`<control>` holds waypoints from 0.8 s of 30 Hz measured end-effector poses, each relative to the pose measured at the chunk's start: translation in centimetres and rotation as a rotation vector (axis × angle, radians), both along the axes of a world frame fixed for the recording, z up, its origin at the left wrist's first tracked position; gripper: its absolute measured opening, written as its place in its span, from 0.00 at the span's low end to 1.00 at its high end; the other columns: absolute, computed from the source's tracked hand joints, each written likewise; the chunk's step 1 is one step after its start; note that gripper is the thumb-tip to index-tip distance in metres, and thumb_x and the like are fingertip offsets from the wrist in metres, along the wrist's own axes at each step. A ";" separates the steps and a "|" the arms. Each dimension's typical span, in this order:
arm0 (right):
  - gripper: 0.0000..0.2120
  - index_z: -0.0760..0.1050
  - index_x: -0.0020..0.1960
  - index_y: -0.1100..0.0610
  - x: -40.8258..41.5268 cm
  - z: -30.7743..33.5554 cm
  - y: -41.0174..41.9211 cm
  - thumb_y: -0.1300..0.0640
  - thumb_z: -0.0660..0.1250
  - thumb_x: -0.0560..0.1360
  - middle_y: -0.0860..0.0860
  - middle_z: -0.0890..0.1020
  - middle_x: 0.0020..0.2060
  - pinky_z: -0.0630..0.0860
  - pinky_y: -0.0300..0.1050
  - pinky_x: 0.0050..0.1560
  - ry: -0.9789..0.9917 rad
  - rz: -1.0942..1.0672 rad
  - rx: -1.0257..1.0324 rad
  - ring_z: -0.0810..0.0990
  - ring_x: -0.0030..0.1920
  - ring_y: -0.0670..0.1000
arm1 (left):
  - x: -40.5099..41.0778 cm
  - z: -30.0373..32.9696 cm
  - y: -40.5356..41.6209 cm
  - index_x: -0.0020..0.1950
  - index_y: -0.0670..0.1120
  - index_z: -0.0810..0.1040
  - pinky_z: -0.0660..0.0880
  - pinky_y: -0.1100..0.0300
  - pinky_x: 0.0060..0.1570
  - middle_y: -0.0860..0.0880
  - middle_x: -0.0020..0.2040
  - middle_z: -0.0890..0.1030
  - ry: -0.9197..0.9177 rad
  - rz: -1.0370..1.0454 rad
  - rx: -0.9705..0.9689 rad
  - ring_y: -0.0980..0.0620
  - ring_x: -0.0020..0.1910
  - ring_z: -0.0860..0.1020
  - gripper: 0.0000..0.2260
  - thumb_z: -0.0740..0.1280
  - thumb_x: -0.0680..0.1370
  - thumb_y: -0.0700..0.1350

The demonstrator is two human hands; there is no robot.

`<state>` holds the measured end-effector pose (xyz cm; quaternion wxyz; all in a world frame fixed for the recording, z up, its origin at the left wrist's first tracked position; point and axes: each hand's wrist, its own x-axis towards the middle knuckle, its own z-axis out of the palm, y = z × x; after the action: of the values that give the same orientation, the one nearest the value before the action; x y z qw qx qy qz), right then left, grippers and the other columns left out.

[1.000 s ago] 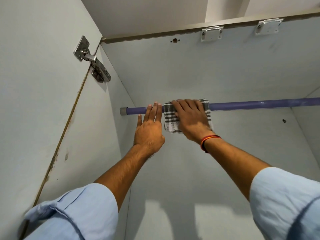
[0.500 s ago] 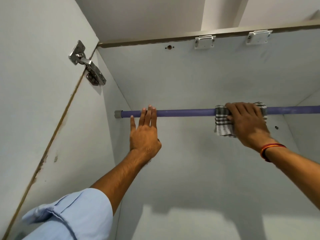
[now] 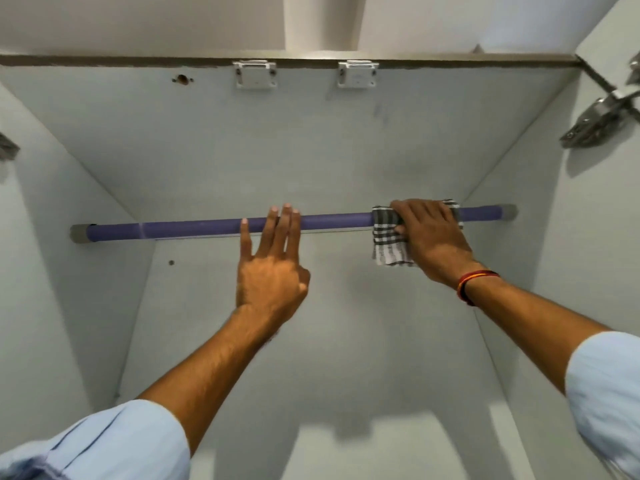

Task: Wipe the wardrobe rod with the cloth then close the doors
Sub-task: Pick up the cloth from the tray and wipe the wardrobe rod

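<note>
A purple wardrobe rod (image 3: 194, 228) runs across the inside of a pale grey wardrobe, held by grey end caps in both side walls. A black-and-white checked cloth (image 3: 389, 242) is wrapped over the rod near its right end. My right hand (image 3: 431, 239) presses down on the cloth and grips it around the rod. My left hand (image 3: 272, 268) is flat with its fingers spread, the fingertips resting against the middle of the rod and holding nothing.
Two white door catches (image 3: 254, 75) (image 3: 357, 74) sit under the top panel's front edge. A metal hinge (image 3: 599, 121) shows on the open right door, part of another (image 3: 7, 147) at the left edge. The wardrobe's back panel (image 3: 329, 341) is bare.
My right hand has slid the cloth along the rod from near the left end to near the right end. The left hand stayed on the rod. The view turned right.
</note>
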<state>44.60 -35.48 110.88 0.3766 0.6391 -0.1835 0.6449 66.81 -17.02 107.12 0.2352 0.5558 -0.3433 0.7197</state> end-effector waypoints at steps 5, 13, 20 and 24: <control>0.22 0.68 0.71 0.56 -4.8 0.1 -5.3 0.59 0.67 0.78 0.58 0.78 0.62 0.67 0.59 0.69 -0.112 -0.006 0.040 0.75 0.62 0.62 | 0.1 -0.2 -0.2 0.82 0.43 0.40 0.42 0.35 0.78 0.45 0.83 0.40 0.044 0.028 -0.033 0.44 0.82 0.41 0.42 0.62 0.76 0.52; 0.19 0.73 0.69 0.57 1.1 0.7 -1.5 0.52 0.56 0.82 0.56 0.82 0.59 0.72 0.57 0.63 -0.118 0.004 -0.214 0.79 0.57 0.61 | -0.7 -0.1 -1.0 0.81 0.45 0.37 0.40 0.36 0.78 0.46 0.83 0.37 0.107 0.067 -0.045 0.45 0.82 0.37 0.45 0.65 0.75 0.52; 0.23 0.73 0.70 0.57 6.6 0.8 3.4 0.47 0.53 0.83 0.54 0.82 0.62 0.72 0.53 0.67 -0.003 0.106 -0.278 0.80 0.59 0.56 | -1.2 -0.2 -1.2 0.82 0.45 0.39 0.39 0.36 0.78 0.46 0.83 0.38 0.143 0.052 -0.054 0.45 0.82 0.38 0.48 0.69 0.74 0.52; 0.23 0.72 0.70 0.57 3.8 0.6 1.4 0.46 0.54 0.83 0.54 0.82 0.63 0.71 0.52 0.69 0.006 0.121 -0.266 0.80 0.62 0.56 | -1.1 -0.5 -0.9 0.82 0.45 0.39 0.40 0.35 0.78 0.46 0.83 0.38 0.134 0.062 -0.040 0.45 0.82 0.38 0.48 0.69 0.74 0.52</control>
<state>48.36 -34.12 111.50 0.4192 0.5954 -0.0564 0.6831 65.72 -17.92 106.63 0.2465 0.6083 -0.2950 0.6944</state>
